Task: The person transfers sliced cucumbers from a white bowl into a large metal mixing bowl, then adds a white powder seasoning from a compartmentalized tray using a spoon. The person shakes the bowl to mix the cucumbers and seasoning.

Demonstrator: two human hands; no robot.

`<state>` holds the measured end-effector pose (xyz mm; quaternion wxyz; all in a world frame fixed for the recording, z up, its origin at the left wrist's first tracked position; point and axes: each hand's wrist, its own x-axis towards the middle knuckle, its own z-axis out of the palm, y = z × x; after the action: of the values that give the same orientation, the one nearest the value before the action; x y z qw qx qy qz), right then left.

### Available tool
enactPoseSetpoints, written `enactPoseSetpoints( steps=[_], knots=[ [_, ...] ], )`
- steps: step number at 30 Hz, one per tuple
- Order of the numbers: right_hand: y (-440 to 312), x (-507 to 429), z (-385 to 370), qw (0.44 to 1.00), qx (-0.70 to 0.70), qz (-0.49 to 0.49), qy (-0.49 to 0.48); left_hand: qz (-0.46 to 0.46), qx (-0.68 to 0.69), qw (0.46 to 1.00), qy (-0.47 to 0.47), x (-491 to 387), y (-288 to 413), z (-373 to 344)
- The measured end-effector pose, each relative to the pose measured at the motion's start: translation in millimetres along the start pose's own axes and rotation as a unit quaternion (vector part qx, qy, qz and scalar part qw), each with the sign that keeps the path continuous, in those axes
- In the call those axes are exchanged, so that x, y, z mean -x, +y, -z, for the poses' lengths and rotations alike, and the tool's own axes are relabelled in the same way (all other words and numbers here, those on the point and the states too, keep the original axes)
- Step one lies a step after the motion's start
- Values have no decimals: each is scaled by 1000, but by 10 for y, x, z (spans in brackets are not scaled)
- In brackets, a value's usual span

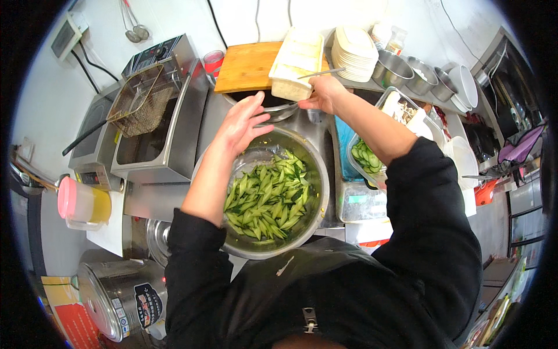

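Note:
A large stainless steel bowl [321, 192] in front of me holds diamond-cut cucumber pieces [266, 198]. My left hand [244, 124] is above the bowl's far left part, fingers spread and holding nothing. Beyond it, a long off-white plastic container [297, 61] lies over a wooden board [246, 65], its near end jutting past the board. My right hand [324, 94] grips that container's near right corner. A thin metal utensil handle [322, 73] crosses the container's rim by my right fingers; whether they hold it is unclear. Under the board is another metal bowl [281, 114], mostly covered.
A fryer with a wire basket [141, 107] stands left. Stacked pale trays [354, 54] and steel pots [392, 67] line the back right shelf. Under my right arm, a clear tub [355, 168] holds cucumber slices. A pink-lidded jug [83, 203] and large steel pot [117, 296] are at left.

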<state>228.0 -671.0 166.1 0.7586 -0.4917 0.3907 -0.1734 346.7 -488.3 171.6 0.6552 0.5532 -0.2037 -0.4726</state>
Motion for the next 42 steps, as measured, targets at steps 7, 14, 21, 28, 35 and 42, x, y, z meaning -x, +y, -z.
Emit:
enactPoseSetpoints(
  steps=[7,14,21,28,35,42],
  knots=[
    [334,823,-549,991,52,74,-101,9,76,988,-136,165,95,337],
    [463,1299,-806,980,149,80,-105,-60,70,989,-117,911,-126,934],
    [660,1487,-1109,968,56,188,-156,-111,78,987,-82,1275,-331,1255],
    [943,1772,-975,803,327,495,-60,-156,65,983,-67,1314,-453,1341],
    [1134,1807,-905,826,296,480,-1,-151,53,985,-66,1263,-542,1266],
    [1275,1729,-837,908,168,382,-36,-135,50,986,-81,1286,-577,1165]
  ],
)
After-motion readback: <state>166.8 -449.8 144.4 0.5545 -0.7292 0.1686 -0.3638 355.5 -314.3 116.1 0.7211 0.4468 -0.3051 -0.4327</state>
